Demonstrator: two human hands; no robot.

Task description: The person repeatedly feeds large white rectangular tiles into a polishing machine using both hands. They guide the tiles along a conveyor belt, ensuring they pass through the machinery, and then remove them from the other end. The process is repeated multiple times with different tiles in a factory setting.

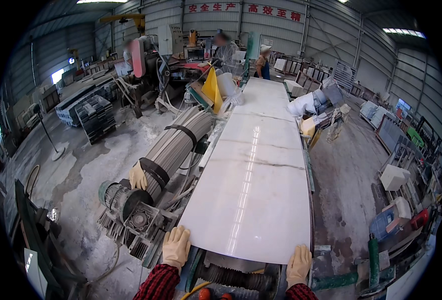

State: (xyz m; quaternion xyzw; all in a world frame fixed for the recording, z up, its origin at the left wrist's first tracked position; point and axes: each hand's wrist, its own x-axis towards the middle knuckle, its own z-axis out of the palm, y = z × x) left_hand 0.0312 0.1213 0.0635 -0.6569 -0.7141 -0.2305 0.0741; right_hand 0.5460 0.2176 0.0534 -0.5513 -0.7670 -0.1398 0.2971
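A long white stone slab (251, 200) with thin dark veins and a glossy top stretches away from me on a machine bed. My left hand (176, 247), in a cream glove, is at its near left corner with the fingers stretched forward. At the near right corner is my right hand (298, 266), gloved alike, its fingers extended along the slab's edge. Neither hand shows anything enclosed in it; the undersides of the fingers are hidden. Below the slab's near edge, a dark ribbed bellows (236, 276) lies between my hands, with an orange-red knob (204, 294) nearer me.
Left of the slab lie a motor (115, 195), a strapped bundle of long strips (178, 137) and a loose cream glove (138, 177). Yellow sheet (212, 90) stands farther off. Green pipes (336, 281) flank my right side. A person (263, 62) stands beyond the slab; others are near machinery.
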